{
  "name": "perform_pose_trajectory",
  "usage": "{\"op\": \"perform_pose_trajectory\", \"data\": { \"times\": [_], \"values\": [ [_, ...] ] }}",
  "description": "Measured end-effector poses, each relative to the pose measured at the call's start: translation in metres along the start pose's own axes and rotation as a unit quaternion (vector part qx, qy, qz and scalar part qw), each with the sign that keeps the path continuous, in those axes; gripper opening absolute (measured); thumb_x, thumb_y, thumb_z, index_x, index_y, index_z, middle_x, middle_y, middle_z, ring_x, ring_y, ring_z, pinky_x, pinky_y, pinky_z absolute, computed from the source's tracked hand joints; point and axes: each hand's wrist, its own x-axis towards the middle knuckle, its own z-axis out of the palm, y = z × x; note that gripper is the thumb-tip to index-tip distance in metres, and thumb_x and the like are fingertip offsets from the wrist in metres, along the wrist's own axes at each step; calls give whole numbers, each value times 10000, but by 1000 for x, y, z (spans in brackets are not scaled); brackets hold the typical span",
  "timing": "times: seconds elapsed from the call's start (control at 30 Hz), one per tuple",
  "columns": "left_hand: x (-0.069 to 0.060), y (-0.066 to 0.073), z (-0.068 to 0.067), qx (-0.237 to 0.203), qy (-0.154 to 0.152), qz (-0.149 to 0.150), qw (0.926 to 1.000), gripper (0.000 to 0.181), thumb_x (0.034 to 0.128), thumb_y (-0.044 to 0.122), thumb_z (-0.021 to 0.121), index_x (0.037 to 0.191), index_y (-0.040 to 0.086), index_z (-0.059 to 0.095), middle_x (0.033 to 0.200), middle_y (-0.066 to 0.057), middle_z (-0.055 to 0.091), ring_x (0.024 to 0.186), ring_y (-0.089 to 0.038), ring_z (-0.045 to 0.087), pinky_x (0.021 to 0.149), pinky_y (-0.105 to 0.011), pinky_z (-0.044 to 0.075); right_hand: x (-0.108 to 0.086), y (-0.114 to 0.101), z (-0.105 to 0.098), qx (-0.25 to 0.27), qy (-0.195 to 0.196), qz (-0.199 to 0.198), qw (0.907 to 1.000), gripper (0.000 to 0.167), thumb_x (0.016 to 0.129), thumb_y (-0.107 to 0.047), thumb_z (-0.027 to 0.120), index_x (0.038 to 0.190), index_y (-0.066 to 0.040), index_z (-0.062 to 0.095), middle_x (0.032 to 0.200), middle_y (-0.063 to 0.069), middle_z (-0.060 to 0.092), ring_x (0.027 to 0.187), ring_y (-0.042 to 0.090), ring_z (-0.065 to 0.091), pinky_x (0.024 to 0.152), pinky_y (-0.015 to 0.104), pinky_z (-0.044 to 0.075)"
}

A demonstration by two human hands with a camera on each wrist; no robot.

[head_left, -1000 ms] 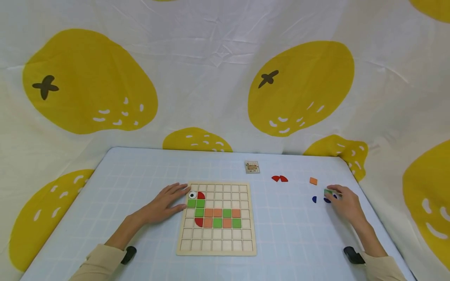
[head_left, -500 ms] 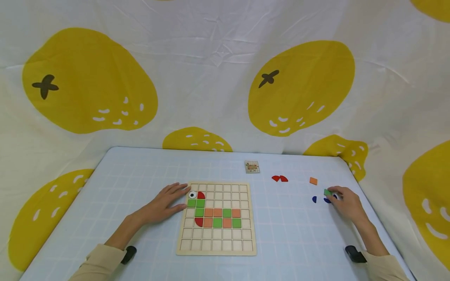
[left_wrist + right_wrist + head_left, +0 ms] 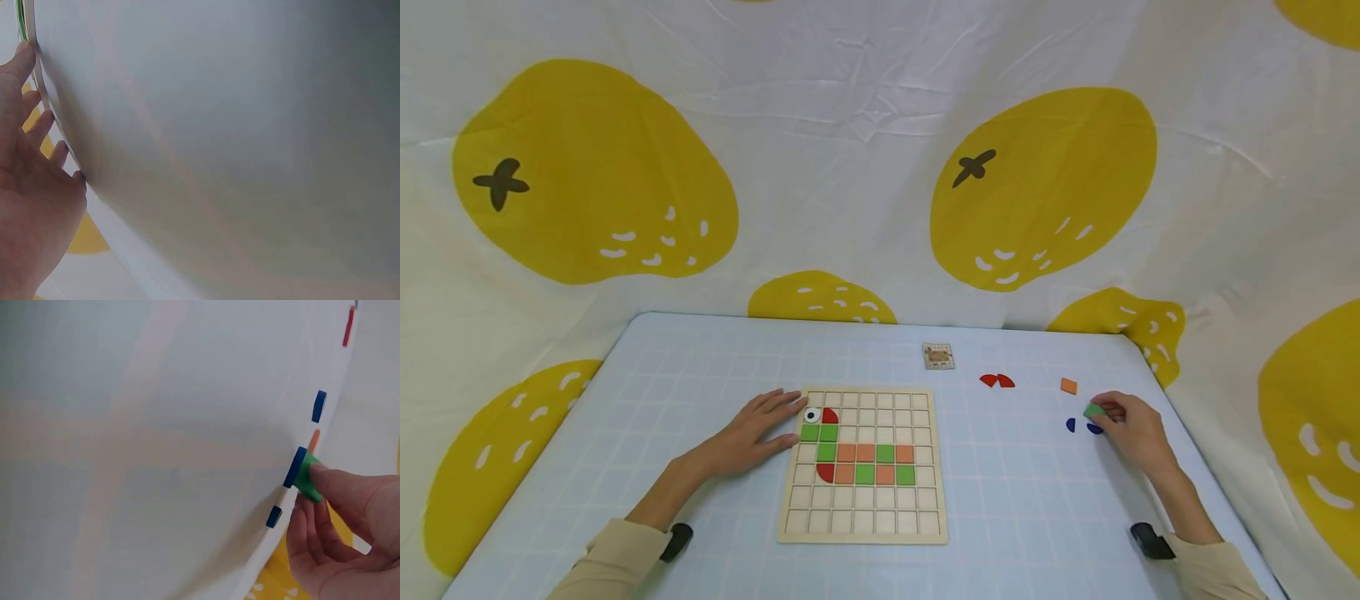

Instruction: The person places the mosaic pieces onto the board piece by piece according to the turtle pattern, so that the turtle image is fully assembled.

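A wooden grid board [image 3: 863, 525] lies on the table, holding green, orange and red tiles and an eye tile laid out in a bent figure. My left hand [image 3: 748, 437] rests at the board's left edge with its fingers extended; thumb and fingertips touch that edge. On the right of the table my right hand [image 3: 1135, 429] pinches a green square tile [image 3: 307, 478] between thumb and fingers. Dark blue half-round tiles [image 3: 319, 406] lie close by, one of them right beside the green tile in the right wrist view.
An orange square tile [image 3: 1068, 386] lies just beyond my right hand. Two red quarter-round tiles [image 3: 997, 381] lie farther left. A small picture card [image 3: 937, 357] sits behind the board. A fruit-patterned cloth [image 3: 880, 167] hangs behind the table.
My right hand has picked at the green tile and shifted slightly left with it, the tile now tilted. My left hand has stayed at the board's edge.
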Motion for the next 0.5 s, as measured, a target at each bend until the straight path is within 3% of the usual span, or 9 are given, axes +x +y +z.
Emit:
{"op": "perform_pose_trajectory", "data": {
  "times": [0.07, 0.17, 0.5],
  "values": [
    [0, 0, 0, -11, 5, 13, 10000, 641, 1016, 381, 646, 1577, 150, 437, 1624, -117, 389, 1507, -434, 248, 1173, -687, 231, -1, -3, 1, 60, 42, -51, 10000, 209, 956, -61, 719, 1128, 46, 667, 1014, 206, 674, 893, 320, 602, 713, 167, 488],
    [-1, 1, -1, -27, 2, 20, 10000, 641, 1015, 372, 649, 1575, 143, 438, 1622, -123, 391, 1505, -438, 248, 1173, -688, 228, -3, -9, 2, 160, 106, -198, 9996, 189, 956, -57, 720, 1111, 39, 668, 996, 193, 693, 883, 314, 623, 674, 68, 428],
    [0, -2, 0, 0, -24, 1, 10000, 645, 1023, 402, 631, 1584, 161, 424, 1629, -110, 381, 1511, -427, 241, 1177, -685, 224, -9, -31, 4, 304, 104, -543, 9980, 232, 959, -29, 708, 1177, 50, 690, 1053, 217, 697, 933, 336, 636, 715, 49, 422]
  ]
}}
